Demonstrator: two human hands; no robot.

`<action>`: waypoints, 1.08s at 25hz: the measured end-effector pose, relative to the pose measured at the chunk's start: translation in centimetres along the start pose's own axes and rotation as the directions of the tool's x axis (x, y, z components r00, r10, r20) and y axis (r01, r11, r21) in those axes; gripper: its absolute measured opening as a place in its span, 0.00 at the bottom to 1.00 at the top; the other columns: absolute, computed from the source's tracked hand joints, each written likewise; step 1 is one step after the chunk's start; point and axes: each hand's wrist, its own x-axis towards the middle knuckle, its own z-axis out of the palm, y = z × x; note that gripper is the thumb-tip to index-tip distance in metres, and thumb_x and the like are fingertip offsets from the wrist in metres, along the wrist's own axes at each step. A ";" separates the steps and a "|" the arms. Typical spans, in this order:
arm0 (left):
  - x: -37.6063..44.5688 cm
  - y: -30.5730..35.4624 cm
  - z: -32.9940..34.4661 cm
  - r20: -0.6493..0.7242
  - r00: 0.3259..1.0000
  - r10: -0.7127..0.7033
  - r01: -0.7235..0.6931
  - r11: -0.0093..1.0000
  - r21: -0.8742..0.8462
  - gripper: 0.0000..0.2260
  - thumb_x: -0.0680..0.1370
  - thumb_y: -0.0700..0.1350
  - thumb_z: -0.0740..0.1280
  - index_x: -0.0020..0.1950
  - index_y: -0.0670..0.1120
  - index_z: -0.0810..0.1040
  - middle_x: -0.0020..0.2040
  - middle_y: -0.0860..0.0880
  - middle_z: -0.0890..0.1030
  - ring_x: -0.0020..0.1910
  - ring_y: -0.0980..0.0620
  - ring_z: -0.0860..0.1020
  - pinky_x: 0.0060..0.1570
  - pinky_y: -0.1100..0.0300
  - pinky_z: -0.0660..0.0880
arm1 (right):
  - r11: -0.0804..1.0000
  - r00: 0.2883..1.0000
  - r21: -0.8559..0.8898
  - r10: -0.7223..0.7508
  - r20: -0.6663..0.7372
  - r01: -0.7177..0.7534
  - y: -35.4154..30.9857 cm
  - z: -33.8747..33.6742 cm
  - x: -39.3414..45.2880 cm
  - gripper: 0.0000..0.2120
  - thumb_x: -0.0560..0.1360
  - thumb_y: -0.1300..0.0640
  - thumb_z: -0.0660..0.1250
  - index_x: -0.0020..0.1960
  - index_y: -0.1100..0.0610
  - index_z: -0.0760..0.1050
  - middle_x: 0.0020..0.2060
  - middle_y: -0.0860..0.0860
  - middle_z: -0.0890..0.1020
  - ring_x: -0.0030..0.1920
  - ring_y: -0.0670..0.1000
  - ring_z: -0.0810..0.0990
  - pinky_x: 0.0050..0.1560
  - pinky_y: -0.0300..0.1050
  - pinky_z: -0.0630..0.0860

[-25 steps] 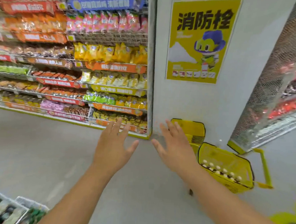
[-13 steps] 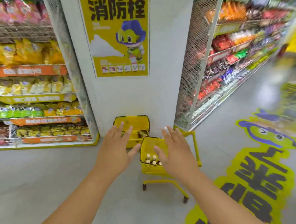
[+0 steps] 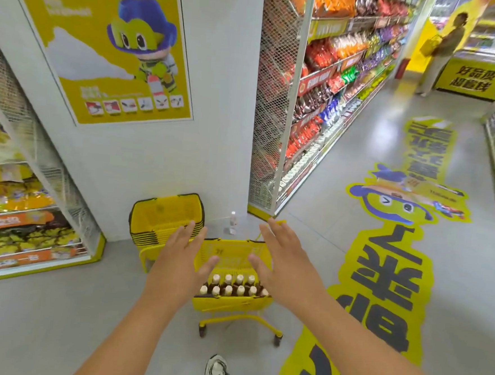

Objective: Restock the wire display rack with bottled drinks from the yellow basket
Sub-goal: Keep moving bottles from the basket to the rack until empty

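Observation:
A yellow basket on a wheeled yellow frame stands on the floor in front of me. Several brown bottled drinks with white caps stand upright in its near half. My left hand hovers over the basket's left rim, fingers spread and straight, holding nothing. My right hand hovers over the right rim, also spread and holding nothing. The wire display rack for the drinks is not in view.
A stack of yellow baskets sits against the white pillar behind the cart. A small clear bottle stands on the floor beside it. Snack shelves line the right aisle, more shelves stand at left. A person stands far right.
My view has swung right and closed in on the basket, which now lies between my hands. Both hands stay spread and hold nothing.

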 end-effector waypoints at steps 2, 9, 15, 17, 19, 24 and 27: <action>3.9 -1.3 1.0 -0.018 1.000 -0.002 0.002 1.000 -0.018 0.41 0.72 0.73 0.47 0.81 0.54 0.62 0.83 0.51 0.55 0.82 0.48 0.53 0.78 0.50 0.55 | 1.000 1.000 -0.002 -0.009 -0.001 0.009 0.2 0.7 4.1 0.43 0.73 0.29 0.38 0.83 0.48 0.50 0.83 0.46 0.50 0.83 0.50 0.44 0.80 0.49 0.51; 17.9 -8.7 5.2 0.037 0.998 -0.052 0.052 0.999 -0.006 0.35 0.78 0.70 0.57 0.82 0.56 0.59 0.83 0.52 0.54 0.82 0.48 0.52 0.75 0.49 0.61 | 1.000 0.995 -0.013 0.005 0.097 -0.003 1.3 5.6 19.9 0.43 0.73 0.28 0.39 0.83 0.46 0.47 0.83 0.44 0.48 0.82 0.47 0.43 0.80 0.45 0.47; 23.6 -15.0 12.1 0.204 0.972 -0.114 0.114 0.993 0.012 0.37 0.75 0.70 0.50 0.79 0.52 0.65 0.81 0.47 0.62 0.80 0.42 0.60 0.75 0.46 0.62 | 0.999 0.958 -0.036 0.008 0.287 0.003 3.7 13.0 28.6 0.33 0.84 0.39 0.55 0.84 0.50 0.49 0.83 0.48 0.50 0.83 0.51 0.45 0.80 0.49 0.49; 23.5 -16.4 15.4 0.267 0.950 -0.160 0.171 0.985 -0.020 0.36 0.77 0.69 0.56 0.80 0.51 0.64 0.82 0.47 0.61 0.80 0.43 0.59 0.75 0.46 0.62 | 1.000 0.934 -0.014 0.015 0.358 -0.010 5.1 16.6 30.1 0.34 0.84 0.39 0.56 0.84 0.51 0.51 0.83 0.49 0.51 0.83 0.52 0.47 0.80 0.49 0.49; 23.3 -17.8 19.3 0.332 0.921 -0.205 0.236 0.970 -0.055 0.32 0.80 0.63 0.63 0.80 0.51 0.64 0.82 0.47 0.60 0.80 0.44 0.58 0.76 0.47 0.61 | 0.999 0.902 0.010 0.025 0.431 -0.032 6.9 21.0 31.2 0.34 0.83 0.38 0.56 0.83 0.53 0.53 0.83 0.50 0.54 0.83 0.53 0.48 0.80 0.50 0.50; 22.7 -20.8 29.9 0.466 0.833 -0.297 0.415 0.893 -0.173 0.32 0.80 0.56 0.68 0.81 0.54 0.62 0.82 0.51 0.59 0.80 0.49 0.57 0.77 0.50 0.60 | 0.990 0.820 0.089 0.036 0.571 -0.106 12.4 32.9 32.5 0.34 0.82 0.36 0.57 0.82 0.51 0.57 0.82 0.48 0.56 0.82 0.52 0.50 0.80 0.54 0.56; 22.8 -22.3 36.1 0.511 0.796 -0.325 0.464 0.870 -0.169 0.32 0.79 0.57 0.68 0.81 0.56 0.60 0.82 0.53 0.58 0.80 0.51 0.58 0.75 0.53 0.60 | 0.986 0.763 0.112 0.019 0.647 -0.120 16.0 39.8 33.3 0.33 0.82 0.40 0.61 0.82 0.49 0.56 0.82 0.47 0.57 0.82 0.50 0.51 0.80 0.50 0.54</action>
